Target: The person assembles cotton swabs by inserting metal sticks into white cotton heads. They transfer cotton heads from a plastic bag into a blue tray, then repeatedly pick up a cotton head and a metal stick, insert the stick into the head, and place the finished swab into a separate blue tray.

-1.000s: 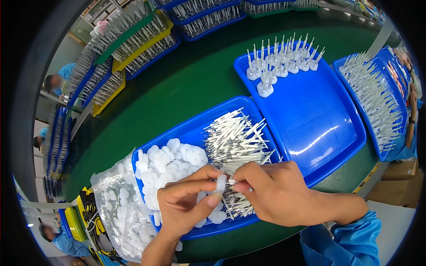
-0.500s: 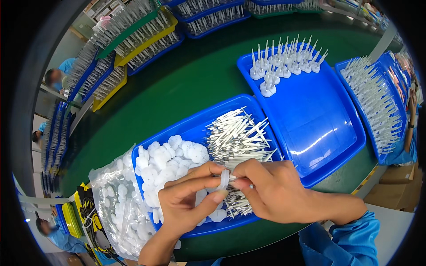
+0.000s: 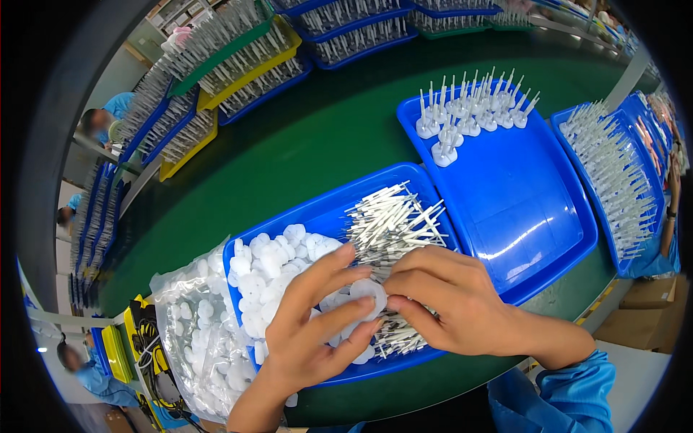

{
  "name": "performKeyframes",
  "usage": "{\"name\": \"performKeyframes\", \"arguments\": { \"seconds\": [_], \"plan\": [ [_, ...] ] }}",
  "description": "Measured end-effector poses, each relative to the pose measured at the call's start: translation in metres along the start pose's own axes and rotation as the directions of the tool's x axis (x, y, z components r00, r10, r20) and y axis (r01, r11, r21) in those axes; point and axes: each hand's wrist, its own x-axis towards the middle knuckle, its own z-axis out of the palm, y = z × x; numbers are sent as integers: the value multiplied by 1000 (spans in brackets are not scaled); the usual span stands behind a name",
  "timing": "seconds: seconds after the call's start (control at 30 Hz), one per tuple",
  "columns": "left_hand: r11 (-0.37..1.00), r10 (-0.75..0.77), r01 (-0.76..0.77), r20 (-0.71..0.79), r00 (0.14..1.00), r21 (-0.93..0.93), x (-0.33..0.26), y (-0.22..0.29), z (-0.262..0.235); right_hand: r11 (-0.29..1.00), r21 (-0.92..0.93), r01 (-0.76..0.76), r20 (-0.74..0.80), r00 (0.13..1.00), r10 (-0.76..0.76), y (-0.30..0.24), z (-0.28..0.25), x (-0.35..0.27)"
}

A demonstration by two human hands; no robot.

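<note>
Disc (image 3: 375,291) held in left grip (image 3: 315,330), right grip (image 3: 460,303) at its right edge, closure unclear.

Left fingers (image 3: 336,317) hold a white disc (image 3: 371,294) (right fingers (image 3: 417,285) at its edge) over a blue tray (image 3: 321,218).

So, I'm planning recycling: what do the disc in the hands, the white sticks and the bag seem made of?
Disc: probably matte plastic; it looks milky. Sticks: perhaps plastic, evenly white and smooth; thin grey ends maybe metal. Bag: likely plastic film, glossy, crinkled and see-through.
</note>
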Motion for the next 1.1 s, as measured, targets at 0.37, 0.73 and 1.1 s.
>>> {"name": "performKeyframes", "arguments": {
  "seconds": [0.37,0.73,1.1],
  "plan": [
    [995,33,-42,-98,995,-92,-11,-1,10,956,281,-86,26,996,82,-2,-2,-1],
    [984,-117,103,-91,989,-146,-9,-3,8,908,311,-280,111,960,258,-19,-11,5],
    [771,-569,533,-1,822,-349,1,0,-3,984,80,-156,126,981,146,-9,-11,4]
  ]
}}
